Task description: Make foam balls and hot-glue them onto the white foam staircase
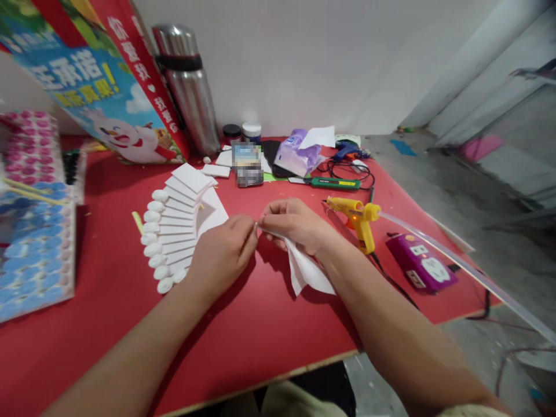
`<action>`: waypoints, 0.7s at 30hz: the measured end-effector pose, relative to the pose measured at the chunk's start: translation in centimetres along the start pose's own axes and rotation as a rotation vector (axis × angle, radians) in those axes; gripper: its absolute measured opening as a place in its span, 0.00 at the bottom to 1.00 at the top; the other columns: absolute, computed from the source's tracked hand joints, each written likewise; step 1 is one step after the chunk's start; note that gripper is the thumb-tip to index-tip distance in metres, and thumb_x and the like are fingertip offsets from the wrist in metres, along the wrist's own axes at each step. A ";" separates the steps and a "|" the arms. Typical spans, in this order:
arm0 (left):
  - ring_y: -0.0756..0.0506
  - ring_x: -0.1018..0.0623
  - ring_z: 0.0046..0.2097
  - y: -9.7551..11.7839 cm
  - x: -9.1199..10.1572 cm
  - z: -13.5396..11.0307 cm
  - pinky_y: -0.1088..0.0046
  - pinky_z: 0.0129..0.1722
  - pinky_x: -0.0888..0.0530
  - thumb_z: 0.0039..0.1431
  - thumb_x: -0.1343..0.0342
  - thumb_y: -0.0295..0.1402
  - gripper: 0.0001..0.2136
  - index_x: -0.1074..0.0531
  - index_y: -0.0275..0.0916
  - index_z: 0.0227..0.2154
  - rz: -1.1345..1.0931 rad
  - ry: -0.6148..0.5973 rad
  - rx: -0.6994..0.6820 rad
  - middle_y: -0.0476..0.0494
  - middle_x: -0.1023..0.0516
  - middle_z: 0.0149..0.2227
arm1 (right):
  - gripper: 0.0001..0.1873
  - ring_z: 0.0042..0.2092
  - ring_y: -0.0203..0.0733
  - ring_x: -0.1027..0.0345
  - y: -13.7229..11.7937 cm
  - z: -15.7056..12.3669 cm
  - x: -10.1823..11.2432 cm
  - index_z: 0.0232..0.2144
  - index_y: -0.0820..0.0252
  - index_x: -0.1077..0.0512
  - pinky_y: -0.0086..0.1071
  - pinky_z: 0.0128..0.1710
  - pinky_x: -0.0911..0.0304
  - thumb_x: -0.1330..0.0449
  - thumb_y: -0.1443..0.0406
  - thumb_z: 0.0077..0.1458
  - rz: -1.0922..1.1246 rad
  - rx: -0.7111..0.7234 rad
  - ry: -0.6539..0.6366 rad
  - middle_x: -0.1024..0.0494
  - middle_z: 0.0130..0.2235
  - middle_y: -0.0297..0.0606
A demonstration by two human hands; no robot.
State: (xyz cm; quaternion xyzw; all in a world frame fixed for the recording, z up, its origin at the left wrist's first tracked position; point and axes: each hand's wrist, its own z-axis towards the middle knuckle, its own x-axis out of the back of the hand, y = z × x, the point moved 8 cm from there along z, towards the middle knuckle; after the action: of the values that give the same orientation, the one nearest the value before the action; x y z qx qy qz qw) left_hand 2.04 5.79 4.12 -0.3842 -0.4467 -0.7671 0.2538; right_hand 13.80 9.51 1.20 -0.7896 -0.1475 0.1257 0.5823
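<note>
Both my hands meet over the middle of the red table (pixel 243 341). My right hand (pixel 295 225) is closed on a white folded paper piece (pixel 309 271) that hangs down beneath it toward me. My left hand (pixel 222 253) is pinched at the same paper's top edge, fingertips touching those of the right hand. Just left of my left hand lies a white fan of folded strips with rounded white tips (pixel 171 231).
A yellow glue gun (pixel 358 219) stands right of my right hand, its cord running to a purple power strip (pixel 420 263). A steel flask (pixel 187 87), a colourful poster (pixel 99 81), a tissue pack (pixel 297 153), a green tool (pixel 332 183) and small jars line the back. Beaded panels (pixel 35 231) lie at left.
</note>
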 end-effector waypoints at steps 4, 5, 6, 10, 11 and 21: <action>0.51 0.34 0.21 -2.5 -1.6 -0.4 0.75 0.20 0.40 0.68 0.54 0.47 0.18 0.29 0.38 0.31 -0.778 -0.061 0.459 0.46 0.27 0.25 | 0.05 0.18 0.30 0.39 -1.5 -0.4 0.0 0.24 0.58 0.32 0.24 0.18 0.46 0.40 0.68 0.49 -0.112 0.168 0.019 0.30 0.17 0.26; 0.52 0.36 0.18 -2.8 -2.4 -0.6 0.76 0.16 0.44 0.68 0.56 0.49 0.21 0.29 0.38 0.31 -0.982 -0.107 0.576 0.45 0.25 0.26 | 0.05 0.18 0.30 0.39 -1.7 -0.5 0.0 0.25 0.58 0.33 0.24 0.19 0.45 0.40 0.68 0.50 -0.156 0.196 0.027 0.30 0.18 0.25; 0.53 0.38 0.16 -2.8 -3.1 -0.7 0.77 0.13 0.49 0.67 0.57 0.50 0.22 0.30 0.37 0.31 -1.151 -0.161 0.663 0.43 0.24 0.26 | 0.05 0.18 0.30 0.39 -1.9 -0.5 0.1 0.25 0.58 0.33 0.25 0.20 0.45 0.40 0.68 0.51 -0.206 0.221 0.035 0.30 0.18 0.25; 0.56 0.43 0.12 -1.8 -4.6 -1.2 0.82 0.10 0.56 0.63 0.54 0.47 0.20 0.31 0.35 0.26 -1.509 -0.414 0.843 0.40 0.25 0.22 | 0.06 0.22 0.30 0.39 -2.7 -0.8 -0.2 0.27 0.58 0.33 0.27 0.25 0.46 0.40 0.66 0.55 -0.435 0.337 0.044 0.32 0.20 0.25; 0.56 0.45 0.12 -1.7 -4.8 -1.4 0.82 0.09 0.55 0.64 0.54 0.46 0.20 0.31 0.35 0.25 -1.562 -0.463 0.889 0.41 0.26 0.21 | 0.06 0.23 0.30 0.40 -2.9 -1.0 -0.3 0.27 0.58 0.32 0.27 0.26 0.46 0.41 0.66 0.56 -0.497 0.379 0.040 0.32 0.21 0.26; 0.58 0.45 0.13 -1.6 -4.7 -1.8 0.85 0.10 0.53 0.63 0.52 0.29 0.10 0.32 0.35 0.27 -1.715 -0.456 0.963 0.48 0.31 0.22 | 0.06 0.29 0.32 0.36 -3.4 -1.3 -0.4 0.30 0.61 0.27 0.28 0.31 0.46 0.40 0.66 0.60 -0.725 0.475 0.076 0.26 0.26 0.31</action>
State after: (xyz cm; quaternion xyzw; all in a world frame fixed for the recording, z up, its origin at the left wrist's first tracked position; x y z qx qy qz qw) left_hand 2.94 5.22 -1.07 0.0724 -0.8723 -0.3372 -0.3468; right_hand 13.58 9.13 4.88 -0.5349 -0.3606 -0.0854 0.7593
